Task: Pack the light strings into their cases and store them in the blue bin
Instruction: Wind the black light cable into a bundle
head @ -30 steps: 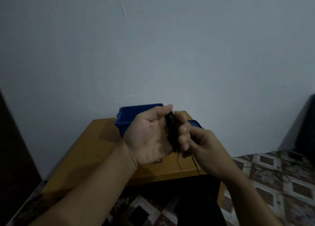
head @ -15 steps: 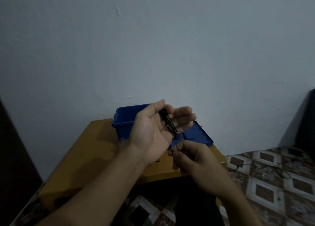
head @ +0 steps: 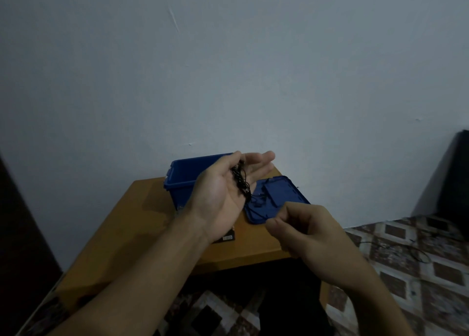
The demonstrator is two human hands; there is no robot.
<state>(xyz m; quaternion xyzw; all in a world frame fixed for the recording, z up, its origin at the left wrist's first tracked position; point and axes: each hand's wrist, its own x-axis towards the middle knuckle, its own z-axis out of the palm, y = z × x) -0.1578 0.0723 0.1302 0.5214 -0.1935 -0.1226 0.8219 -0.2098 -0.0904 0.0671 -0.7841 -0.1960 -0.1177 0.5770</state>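
The light string [head: 239, 183] is a thin black wire bunched into a loose, tangled bundle, with small dark knobs along it that are probably the bulbs, though the room is too dim to be sure. It lies across the palm of the left hand [head: 220, 196], running from near the base of the thumb down toward the heel of the hand. That hand is turned palm up with its fingers stretched out nearly straight and close together, the thumb raised beside the bundle. It is held above the table [head: 142, 214], in front of the blue bin [head: 182, 175].

A fine loose strand leaves the lower end of the bundle and trails over the blue lid [head: 281, 193], toward the right hand [head: 304, 231]. The right hand sits lower and nearer the camera, just past the lid's front edge, its fingers curled in and the thumb tip against the forefinger. Whether it pinches the strand cannot be told in this light.

The bin stands open at the back of the wooden table, near the pale wall. The lid lies flat on the table just beside it, underside up. A small dark box [head: 226, 237] with a pale label peeks out from under the left wrist. Another thin black wire [head: 396, 247] lies on the patterned floor [head: 406, 280] to the right.
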